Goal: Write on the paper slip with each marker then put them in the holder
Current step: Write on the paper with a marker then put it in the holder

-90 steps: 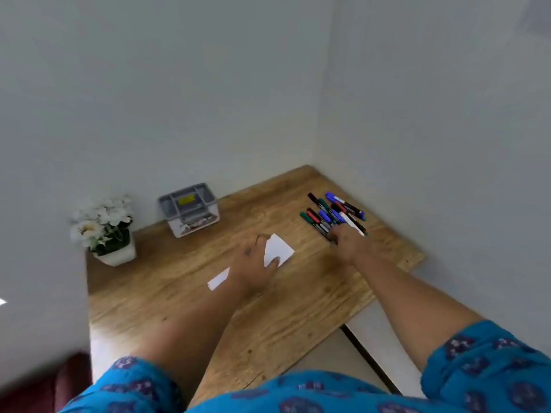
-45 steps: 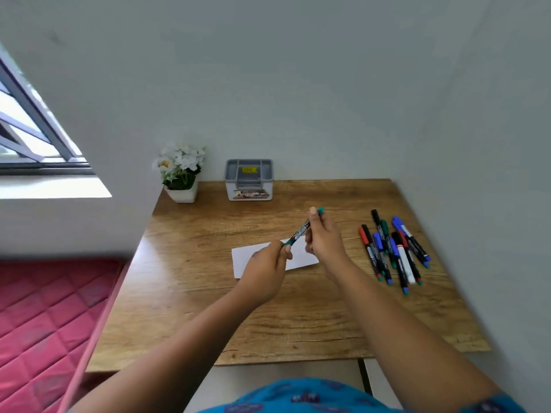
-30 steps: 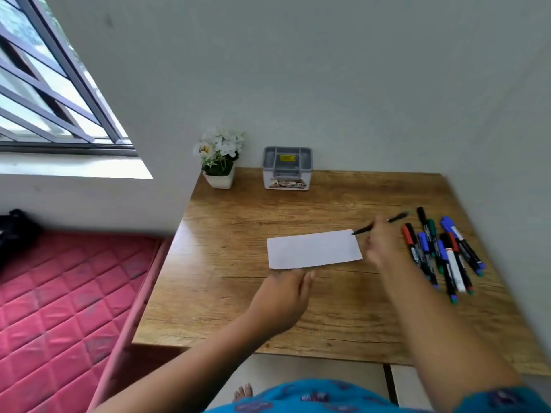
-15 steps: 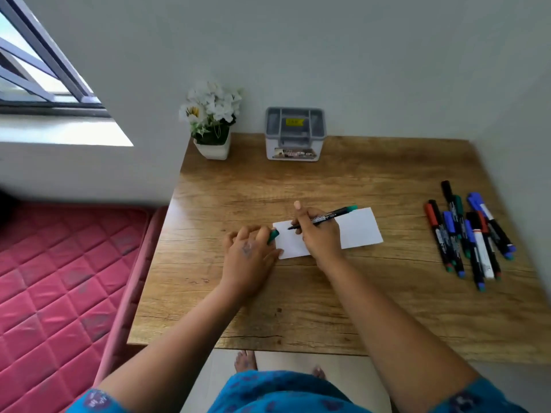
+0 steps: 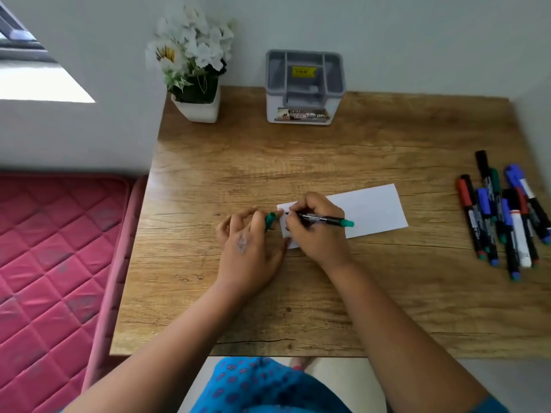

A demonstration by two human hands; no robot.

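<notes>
Head view: at frame centre the right hand (image 5: 316, 234) pinches a green marker (image 5: 320, 218) like a pen, tip on the left end of the paper slip (image 5: 372, 210) to write; beside it the left hand (image 5: 247, 236) holds the green cap (image 5: 270, 220) between curled fingers, ready for recapping. Spare markers (image 5: 504, 216) wait at right; the holder (image 5: 304, 87) stands top centre on the table (image 5: 387, 293)
</notes>
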